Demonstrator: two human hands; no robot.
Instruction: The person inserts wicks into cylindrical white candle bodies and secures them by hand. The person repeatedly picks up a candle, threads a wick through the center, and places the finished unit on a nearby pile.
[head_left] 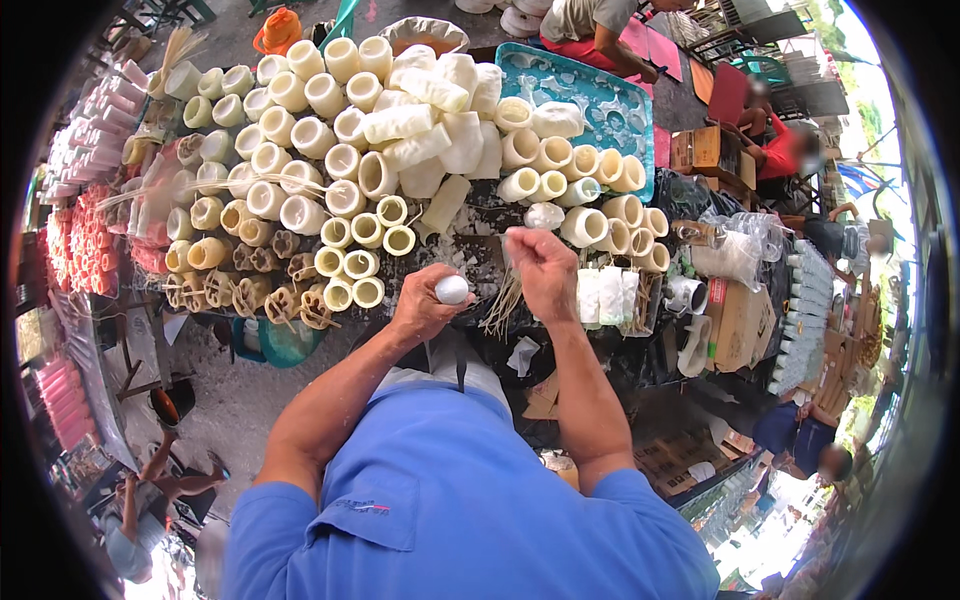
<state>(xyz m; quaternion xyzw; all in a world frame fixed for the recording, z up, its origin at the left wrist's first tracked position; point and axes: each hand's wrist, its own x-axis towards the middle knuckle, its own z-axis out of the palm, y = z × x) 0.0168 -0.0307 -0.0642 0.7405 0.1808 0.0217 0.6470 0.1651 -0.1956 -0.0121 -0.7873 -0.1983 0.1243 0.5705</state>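
Note:
My left hand (424, 303) is closed around a white piece with a smooth rounded end (452, 290); the fingers hide the rest of it. To its right my right hand (545, 276) is raised over the table edge, fingers pinched together. Whatever those fingers hold, if anything, is too small to make out. Below and beside the right hand lies a bundle of thin straw-coloured sticks (505, 306). A white lump (544, 215) sits just beyond that hand. Nearest my left hand stand small cream hollow cylinders (368, 291), wax-like, with open tops.
Many larger cream cylinders (303, 216) crowd the table's left, with white wrapped blocks (420, 150) piled behind. A teal tray (625, 110) with white residue lies at the back right. White packets (605, 296) and a cardboard box (745, 320) are at right. Other people (785, 150) sit nearby.

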